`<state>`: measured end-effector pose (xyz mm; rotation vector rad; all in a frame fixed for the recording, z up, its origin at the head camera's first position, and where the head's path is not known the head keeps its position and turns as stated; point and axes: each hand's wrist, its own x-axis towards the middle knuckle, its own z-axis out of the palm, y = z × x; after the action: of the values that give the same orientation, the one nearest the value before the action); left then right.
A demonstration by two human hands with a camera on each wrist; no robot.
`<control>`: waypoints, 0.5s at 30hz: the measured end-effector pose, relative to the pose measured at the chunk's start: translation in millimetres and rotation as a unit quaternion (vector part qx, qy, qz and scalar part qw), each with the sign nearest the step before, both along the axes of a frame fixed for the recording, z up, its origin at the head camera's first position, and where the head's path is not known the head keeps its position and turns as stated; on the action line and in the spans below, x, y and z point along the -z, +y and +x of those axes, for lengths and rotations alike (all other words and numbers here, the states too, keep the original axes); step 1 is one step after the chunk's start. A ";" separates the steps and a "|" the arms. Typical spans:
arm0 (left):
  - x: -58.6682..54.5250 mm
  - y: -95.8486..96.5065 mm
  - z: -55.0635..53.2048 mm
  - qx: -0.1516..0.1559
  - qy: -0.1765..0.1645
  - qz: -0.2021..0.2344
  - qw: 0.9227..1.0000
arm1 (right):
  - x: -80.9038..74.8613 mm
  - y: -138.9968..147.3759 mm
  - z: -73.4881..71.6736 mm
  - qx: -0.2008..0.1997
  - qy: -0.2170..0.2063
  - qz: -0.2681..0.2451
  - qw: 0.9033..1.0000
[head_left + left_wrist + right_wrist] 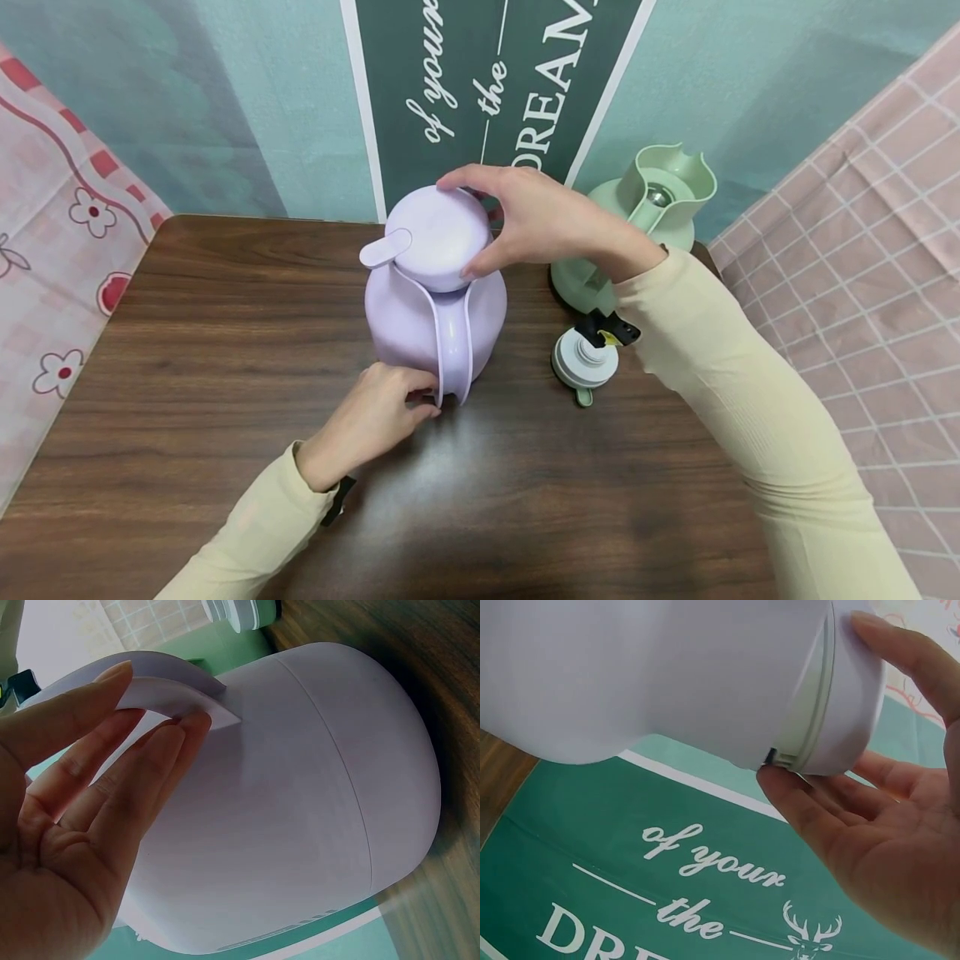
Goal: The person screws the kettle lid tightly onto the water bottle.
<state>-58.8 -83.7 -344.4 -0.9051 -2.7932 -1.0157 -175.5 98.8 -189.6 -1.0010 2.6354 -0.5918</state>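
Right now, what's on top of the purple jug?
A lavender lid with a tab, its side gripped by the right hand. A pale band shows below the lid's rim. The lid covers the inside of the purple jug, so that can't be seen.

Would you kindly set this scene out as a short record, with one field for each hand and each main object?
Left hand: pinches the lower end of the curved lilac handle
Right hand: holds the round lilac lid by its rim
Round lilac lid: over the mouth of the rounded lilac jug; pale ring visible below its rim
Rounded lilac jug: upright on the dark brown wood-grain table
Pale green open-topped jug: upright, partly hidden by the right forearm
Round white-and-green lid: on the table, white side up
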 end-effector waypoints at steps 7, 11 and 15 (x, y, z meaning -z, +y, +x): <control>-0.7 0.4 0.3 -0.002 0.005 0.001 1.000 | -7.4 -0.1 -4.6 -0.017 -0.049 0.019 0.998; -0.3 0.4 0.2 -0.002 0.004 0.002 1.000 | -12.2 -0.5 -6.5 -0.014 -0.069 0.033 0.997; 0.0 0.4 0.3 -0.002 0.004 0.004 1.000 | -15.3 -2.2 -6.5 -0.024 -0.053 0.059 0.997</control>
<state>-58.5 -83.3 -344.4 -0.9015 -2.7797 -1.0201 -182.0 96.6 -174.4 -0.9662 2.5144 -0.4593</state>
